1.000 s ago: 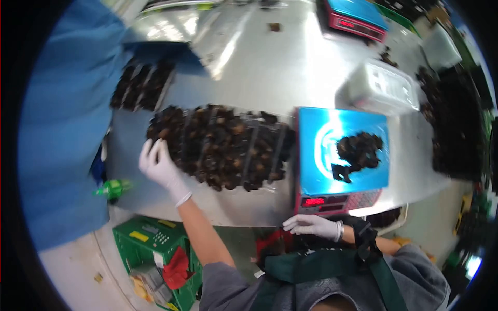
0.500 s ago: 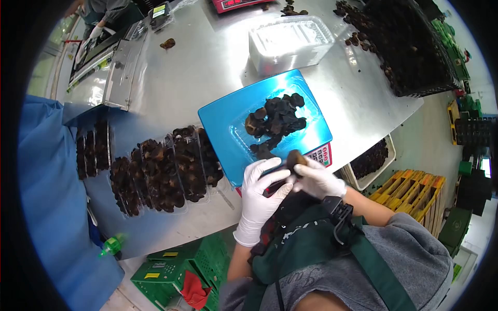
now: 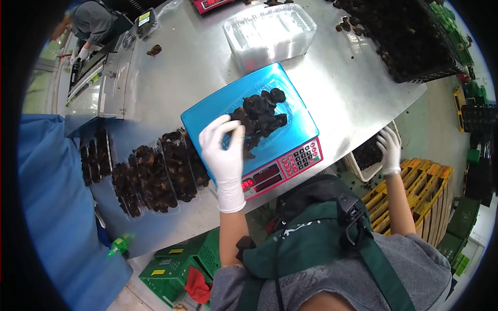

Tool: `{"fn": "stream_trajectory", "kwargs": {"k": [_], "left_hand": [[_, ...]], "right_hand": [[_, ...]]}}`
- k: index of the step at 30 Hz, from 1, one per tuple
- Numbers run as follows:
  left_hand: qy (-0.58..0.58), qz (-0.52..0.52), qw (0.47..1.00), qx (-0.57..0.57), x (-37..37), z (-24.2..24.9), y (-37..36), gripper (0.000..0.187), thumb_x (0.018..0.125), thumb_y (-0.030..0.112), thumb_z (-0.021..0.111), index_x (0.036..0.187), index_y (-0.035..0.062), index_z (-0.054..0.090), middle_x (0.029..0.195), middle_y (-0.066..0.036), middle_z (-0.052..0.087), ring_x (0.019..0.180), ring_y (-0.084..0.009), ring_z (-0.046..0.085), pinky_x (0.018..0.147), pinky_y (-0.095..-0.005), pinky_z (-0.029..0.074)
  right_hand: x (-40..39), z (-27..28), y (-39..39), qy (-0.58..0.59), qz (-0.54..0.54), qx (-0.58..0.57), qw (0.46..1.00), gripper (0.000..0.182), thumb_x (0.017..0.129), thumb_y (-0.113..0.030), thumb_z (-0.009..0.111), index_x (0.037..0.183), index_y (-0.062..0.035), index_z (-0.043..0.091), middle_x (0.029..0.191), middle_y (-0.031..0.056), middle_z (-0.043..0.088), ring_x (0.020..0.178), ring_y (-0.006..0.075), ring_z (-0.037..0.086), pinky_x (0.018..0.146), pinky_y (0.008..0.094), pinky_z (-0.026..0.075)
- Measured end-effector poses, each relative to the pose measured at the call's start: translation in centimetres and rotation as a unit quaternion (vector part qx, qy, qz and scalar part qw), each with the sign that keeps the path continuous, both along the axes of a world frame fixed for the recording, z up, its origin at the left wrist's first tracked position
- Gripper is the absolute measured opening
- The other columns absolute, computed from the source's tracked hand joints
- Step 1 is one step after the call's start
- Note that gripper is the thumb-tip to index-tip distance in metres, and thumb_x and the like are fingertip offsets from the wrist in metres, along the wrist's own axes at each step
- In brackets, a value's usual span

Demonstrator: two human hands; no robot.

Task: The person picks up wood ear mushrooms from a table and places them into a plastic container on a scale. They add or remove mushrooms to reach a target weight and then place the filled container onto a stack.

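Note:
My left hand [image 3: 224, 155], in a white glove, reaches over the blue scale platform [image 3: 207, 116] with thumb and fingers curled around a dark mushroom piece at the pile's left side. The dark brown mushroom pile [image 3: 263, 114] sits in a clear plastic tray [image 3: 284, 92] on the platform. The scale's keypad [image 3: 300, 158] is on its near side, with red digits partly covered by my left wrist. Away to the right, my gloved right hand [image 3: 390, 150] is at a white bin [image 3: 395, 132] of dark pieces, fingers spread; I see nothing in them.
Stacked clear trays [image 3: 272, 39] stand behind the scale. Filled mushroom trays [image 3: 155, 176] line up at the left. A black crate [image 3: 415, 41] heaped with mushrooms is at the far right, above wooden pallets [image 3: 415, 186]. Another person [image 3: 96, 23] works by a machine [image 3: 111, 78].
Both hands were together at the scale's near edge around a dark piece. The left has moved onto the tray's pile; the right has moved out to the white bin, uncovering the keypad.

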State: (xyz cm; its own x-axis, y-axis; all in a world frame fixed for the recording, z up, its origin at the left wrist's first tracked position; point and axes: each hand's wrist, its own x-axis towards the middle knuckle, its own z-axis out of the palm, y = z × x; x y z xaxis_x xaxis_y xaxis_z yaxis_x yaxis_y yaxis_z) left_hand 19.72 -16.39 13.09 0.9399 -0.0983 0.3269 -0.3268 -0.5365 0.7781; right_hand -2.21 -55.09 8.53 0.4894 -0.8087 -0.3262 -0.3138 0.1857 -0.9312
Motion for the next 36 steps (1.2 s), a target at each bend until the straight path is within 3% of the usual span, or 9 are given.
{"fn": "stream_trajectory", "kwargs": {"k": [4, 11, 18, 24, 28, 31, 33, 35, 36], "left_hand": [[0.149, 0.053, 0.840, -0.519, -1.5, -1.3, 3.4, 0.014, 0.094, 0.004, 0.058, 0.108, 0.0012, 0.061, 0.120, -0.015, 0.062, 0.111, -0.0238, 0.059, 0.098, -0.0396, 0.048], [0.272, 0.120, 0.720, -0.627, -6.8, -2.0, 7.8, 0.033, 0.097, 0.018, 0.048, 0.129, 0.0123, 0.050, 0.126, -0.013, 0.060, 0.098, -0.0230, 0.064, 0.073, -0.0306, 0.054], [0.342, 0.042, 0.723, -0.598, -8.2, -2.2, 7.1, 0.046, 0.100, 0.030, 0.047, 0.142, 0.0096, 0.046, 0.130, -0.012, 0.057, 0.096, -0.0216, 0.062, 0.066, -0.0274, 0.055], [0.345, -0.008, 0.707, -0.617, -7.7, -3.1, 7.3, 0.051, 0.102, 0.039, 0.043, 0.139, 0.0050, 0.048, 0.133, -0.011, 0.054, 0.107, -0.0249, 0.059, 0.080, -0.0353, 0.057], [0.346, -0.005, 0.603, -0.719, -7.8, -0.2, 7.8, 0.055, 0.103, 0.047, 0.036, 0.139, 0.0067, 0.048, 0.130, -0.007, 0.055, 0.118, -0.0193, 0.053, 0.100, -0.0369, 0.044], [0.327, -0.054, 0.486, -0.809, -8.9, -1.2, 11.1, 0.043, 0.101, 0.037, 0.045, 0.130, 0.0061, 0.054, 0.115, -0.006, 0.061, 0.101, -0.0156, 0.059, 0.087, -0.0306, 0.050], [0.355, 0.077, 0.389, -0.847, -9.7, -0.3, 14.9, 0.026, 0.093, 0.013, 0.056, 0.117, 0.0063, 0.066, 0.112, -0.011, 0.063, 0.092, -0.0174, 0.061, 0.062, -0.0225, 0.054], [0.292, 0.151, 0.460, -0.825, -8.6, 1.5, 19.5, 0.027, 0.093, 0.014, 0.056, 0.117, 0.0067, 0.066, 0.119, -0.015, 0.062, 0.087, -0.0223, 0.063, 0.055, -0.0226, 0.055], [0.243, 0.208, 0.589, -0.743, -7.9, 0.9, 22.5, 0.028, 0.093, 0.014, 0.058, 0.119, 0.0067, 0.065, 0.108, -0.010, 0.067, 0.086, -0.0198, 0.066, 0.059, -0.0260, 0.058]], "right_hand": [[11.8, 2.0, 10.0, -0.027, 0.376, -0.152, 0.914, 0.030, 0.093, -0.015, 0.059, 0.121, -0.0060, 0.063, 0.112, 0.0045, 0.067, 0.102, 0.0131, 0.060, 0.094, 0.0295, 0.046], [24.9, 3.5, 18.2, -0.028, 0.620, -0.462, 0.633, 0.029, 0.080, -0.017, 0.070, 0.108, -0.0106, 0.067, 0.103, 0.0120, 0.061, 0.098, 0.0312, 0.061, 0.088, 0.0394, 0.049], [23.9, 9.1, 20.6, -0.022, 0.611, -0.321, 0.723, 0.026, 0.078, -0.004, 0.071, 0.104, -0.0056, 0.067, 0.094, 0.0054, 0.061, 0.071, 0.0126, 0.056, 0.072, 0.0259, 0.050], [22.6, 10.3, 26.3, -0.145, 0.611, -0.230, 0.744, 0.023, 0.077, 0.002, 0.068, 0.099, -0.0046, 0.066, 0.093, 0.0045, 0.062, 0.072, 0.0124, 0.058, 0.067, 0.0252, 0.050], [19.8, 10.6, 32.1, -0.189, 0.741, -0.251, 0.593, 0.029, 0.075, -0.011, 0.071, 0.103, -0.0100, 0.065, 0.107, 0.0103, 0.061, 0.103, 0.0308, 0.059, 0.090, 0.0407, 0.048], [19.2, 10.9, 34.6, -0.236, 0.740, -0.295, 0.557, 0.038, 0.076, -0.014, 0.072, 0.113, -0.0103, 0.064, 0.121, 0.0120, 0.057, 0.108, 0.0338, 0.056, 0.093, 0.0418, 0.046], [19.4, 11.3, 34.3, -0.278, 0.729, -0.255, 0.571, 0.041, 0.079, -0.016, 0.073, 0.119, -0.0097, 0.063, 0.128, 0.0146, 0.056, 0.110, 0.0340, 0.056, 0.094, 0.0417, 0.046], [19.2, 11.4, 32.5, -0.234, 0.717, -0.223, 0.618, 0.032, 0.083, -0.012, 0.069, 0.114, -0.0063, 0.065, 0.124, 0.0149, 0.060, 0.112, 0.0326, 0.057, 0.096, 0.0402, 0.045], [19.0, 11.1, 31.3, -0.205, 0.706, -0.216, 0.642, 0.028, 0.084, -0.009, 0.068, 0.111, -0.0049, 0.066, 0.121, 0.0149, 0.062, 0.112, 0.0318, 0.058, 0.096, 0.0395, 0.045]]}}
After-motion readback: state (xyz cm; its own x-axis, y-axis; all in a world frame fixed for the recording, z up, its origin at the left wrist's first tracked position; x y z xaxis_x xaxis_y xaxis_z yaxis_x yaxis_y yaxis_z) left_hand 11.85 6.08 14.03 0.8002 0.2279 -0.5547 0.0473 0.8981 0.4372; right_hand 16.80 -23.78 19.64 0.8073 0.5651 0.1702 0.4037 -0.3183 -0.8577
